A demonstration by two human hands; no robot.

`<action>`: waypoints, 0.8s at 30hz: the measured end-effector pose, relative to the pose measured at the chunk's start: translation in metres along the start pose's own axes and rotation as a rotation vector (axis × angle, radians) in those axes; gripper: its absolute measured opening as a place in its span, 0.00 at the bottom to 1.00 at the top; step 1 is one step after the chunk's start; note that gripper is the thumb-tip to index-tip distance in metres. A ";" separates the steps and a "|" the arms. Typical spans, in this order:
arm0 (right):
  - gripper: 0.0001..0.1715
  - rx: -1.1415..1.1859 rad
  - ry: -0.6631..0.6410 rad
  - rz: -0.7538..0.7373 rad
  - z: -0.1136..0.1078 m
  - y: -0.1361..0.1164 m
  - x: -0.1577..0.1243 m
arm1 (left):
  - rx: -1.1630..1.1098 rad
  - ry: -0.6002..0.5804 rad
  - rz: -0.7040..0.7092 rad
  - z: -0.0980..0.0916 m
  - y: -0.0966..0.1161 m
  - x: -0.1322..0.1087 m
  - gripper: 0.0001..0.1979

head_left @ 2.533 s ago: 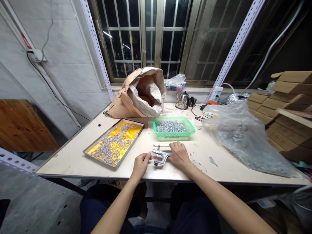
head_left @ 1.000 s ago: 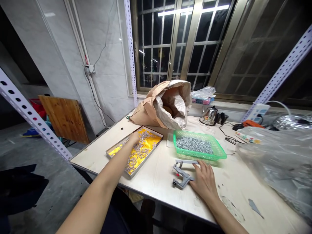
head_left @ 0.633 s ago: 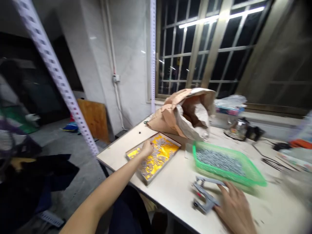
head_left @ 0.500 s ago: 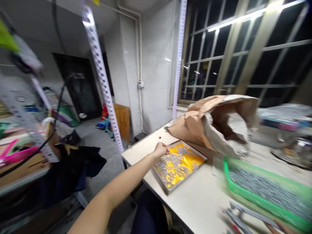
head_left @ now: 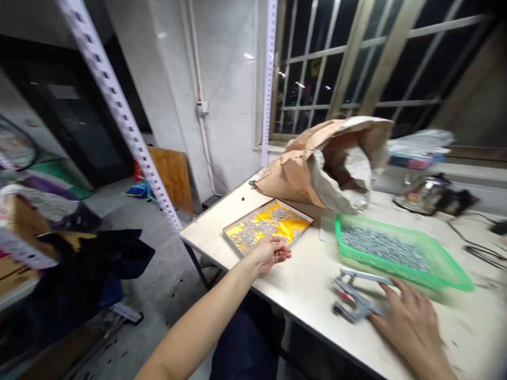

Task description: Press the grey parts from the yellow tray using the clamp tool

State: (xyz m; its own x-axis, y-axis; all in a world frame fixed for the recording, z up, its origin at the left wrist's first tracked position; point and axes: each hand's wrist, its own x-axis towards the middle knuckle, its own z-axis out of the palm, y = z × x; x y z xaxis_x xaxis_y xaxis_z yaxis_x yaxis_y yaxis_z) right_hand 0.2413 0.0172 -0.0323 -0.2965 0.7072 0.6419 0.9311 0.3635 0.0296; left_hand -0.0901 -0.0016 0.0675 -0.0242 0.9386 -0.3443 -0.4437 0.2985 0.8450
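Note:
My left hand (head_left: 271, 254) hovers at the near edge of a shallow tray (head_left: 237, 252), its fingers curled together; whether a small piece is in them I cannot make out. Many small silvery pieces lie scattered on the tray's yellow bottom. On the right, my right hand (head_left: 412, 314) is wrapped round the handles of grey metal pliers (head_left: 358, 303), which have a spring and a red bit near the jaws. The pliers' head points left, just over the tabletop. Behind them sits a green plastic basket (head_left: 447, 264) holding a heap of small grey metal pieces.
A crumpled brown paper sack (head_left: 293, 171) lies open behind the tray on the white table (head_left: 309, 295). A metal kettle (head_left: 425, 192) and a black cable (head_left: 483, 253) are at the back right. A perforated metal post (head_left: 127, 124) rises beyond the table's left end.
My left hand has drawn back from the tray's left side to its near edge. My right hand with the pliers has come further into view as the camera turned right.

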 end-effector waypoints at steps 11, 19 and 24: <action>0.24 -0.073 -0.008 0.057 -0.023 -0.020 0.013 | 0.391 -0.008 0.171 0.076 -0.094 0.008 0.12; 0.24 -0.005 -0.045 0.119 -0.026 -0.023 0.017 | 0.526 -0.083 0.247 0.078 -0.117 0.015 0.11; 0.25 0.014 -0.021 0.124 -0.026 -0.023 0.017 | 0.685 -0.127 0.328 0.078 -0.117 0.017 0.08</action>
State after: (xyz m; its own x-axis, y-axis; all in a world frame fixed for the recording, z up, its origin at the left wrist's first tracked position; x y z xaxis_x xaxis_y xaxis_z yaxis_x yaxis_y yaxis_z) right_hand 0.2203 0.0049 -0.0024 -0.1840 0.7594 0.6241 0.9579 0.2809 -0.0593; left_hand 0.0310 -0.0072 -0.0052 0.0625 0.9979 -0.0181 0.2236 0.0036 0.9747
